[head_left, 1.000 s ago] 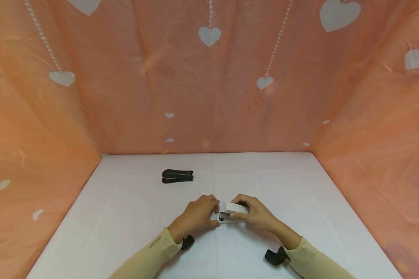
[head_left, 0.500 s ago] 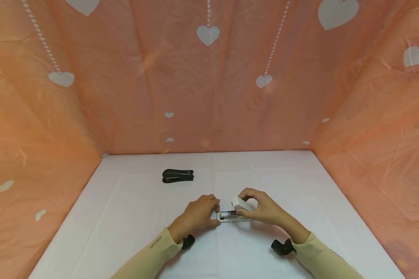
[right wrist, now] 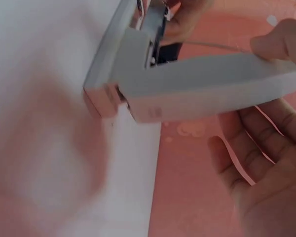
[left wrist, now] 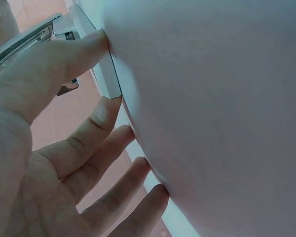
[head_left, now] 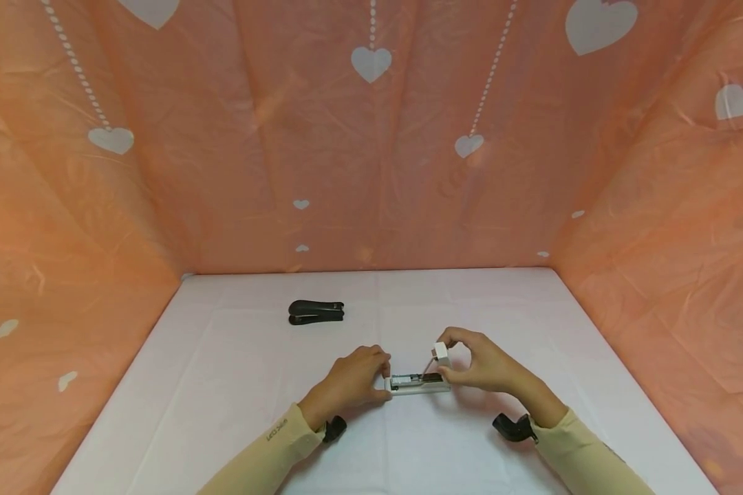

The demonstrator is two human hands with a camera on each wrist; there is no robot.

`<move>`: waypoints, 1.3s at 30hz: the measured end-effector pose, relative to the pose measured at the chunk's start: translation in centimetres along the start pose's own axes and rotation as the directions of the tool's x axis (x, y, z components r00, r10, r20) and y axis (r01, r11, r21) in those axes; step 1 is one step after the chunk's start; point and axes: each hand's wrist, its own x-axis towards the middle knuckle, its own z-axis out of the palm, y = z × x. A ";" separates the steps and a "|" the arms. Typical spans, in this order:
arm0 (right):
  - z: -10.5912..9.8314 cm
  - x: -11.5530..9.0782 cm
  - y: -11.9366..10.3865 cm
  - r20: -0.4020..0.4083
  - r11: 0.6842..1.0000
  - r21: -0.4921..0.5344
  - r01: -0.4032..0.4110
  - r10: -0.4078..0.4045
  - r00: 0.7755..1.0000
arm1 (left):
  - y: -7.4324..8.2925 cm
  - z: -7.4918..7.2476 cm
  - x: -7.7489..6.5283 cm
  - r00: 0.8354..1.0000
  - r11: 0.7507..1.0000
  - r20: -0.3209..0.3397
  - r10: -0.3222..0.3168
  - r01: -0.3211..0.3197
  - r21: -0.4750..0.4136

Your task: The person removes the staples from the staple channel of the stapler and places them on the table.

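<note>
A white stapler (head_left: 417, 389) lies on the table with its top arm swung up, so the metal staple channel shows. My left hand (head_left: 354, 375) pinches the front end of its base between thumb and finger; in the left wrist view the other fingertips (left wrist: 160, 193) rest on the tabletop. The raised top arm (right wrist: 202, 81) is gripped near its free end by my right hand (head_left: 486, 359), thumb on one side and fingers on the other. In the right wrist view the arm stands steeply away from the base (right wrist: 108, 59), joined at the hinge end.
A black stapler (head_left: 316, 312) lies farther back, left of the hands. White cloth covers the table (head_left: 235, 385). Orange curtains (head_left: 371, 172) with white hearts rise behind it and on both sides.
My right hand has moved right and up, swinging the white stapler's top arm from low over the base to nearly upright. The left hand has stayed at the base's front end.
</note>
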 end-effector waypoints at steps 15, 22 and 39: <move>-2.4 -1.5 0.3 -0.009 0.999 -0.042 -0.006 0.006 1.000 | 0.0 0.1 0.0 1.000 1.000 0.003 0.000 0.000 0.017; -3.4 -2.4 0.9 0.022 0.997 -0.024 -0.068 0.069 0.997 | -0.2 0.3 0.1 1.000 1.000 0.009 -0.011 0.011 0.014; -4.7 -3.6 1.9 0.097 0.990 0.050 -0.135 0.130 0.987 | -0.3 0.2 0.0 1.000 1.000 0.020 0.000 0.000 0.013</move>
